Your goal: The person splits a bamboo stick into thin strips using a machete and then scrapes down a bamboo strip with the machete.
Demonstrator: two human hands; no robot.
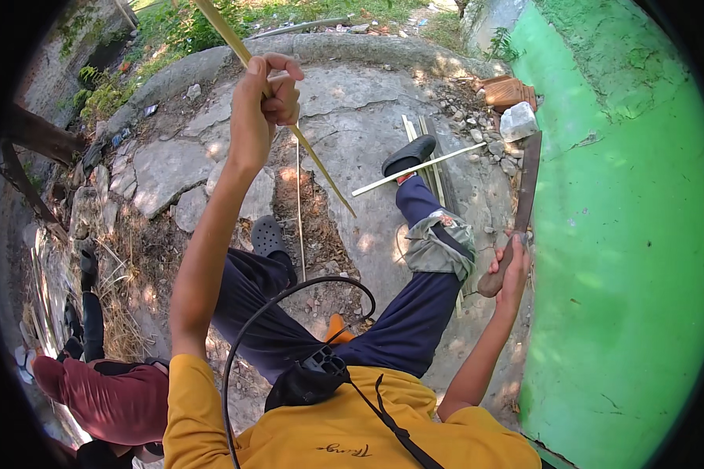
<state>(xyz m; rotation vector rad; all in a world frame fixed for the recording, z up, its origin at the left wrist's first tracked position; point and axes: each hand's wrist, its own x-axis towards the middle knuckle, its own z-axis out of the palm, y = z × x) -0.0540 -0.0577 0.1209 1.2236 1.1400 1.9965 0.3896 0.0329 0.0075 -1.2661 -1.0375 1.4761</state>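
Observation:
My left hand (266, 98) is raised in front of me, its fingers closed round a long pale bamboo strip (319, 160). The strip slants from beyond the top edge down to a thin tip between my legs. Low on the right, next to the green wall, my right hand (515, 270) grips the wooden handle of a machete (528, 187), its dark blade pointing away from me. Blade and strip are well apart. Another pale strip (446, 162) lies across my right ankle. A grey-green cloth (438, 248) is wrapped around my right lower leg.
Several more strips (444, 186) lie beside my right foot on cracked concrete (344, 102). A thin stick (299, 211) lies by my left shoe. The green wall (610, 273) bounds the right, with rubble and a white block (518, 123) against it. Another person (117, 399) sits at left.

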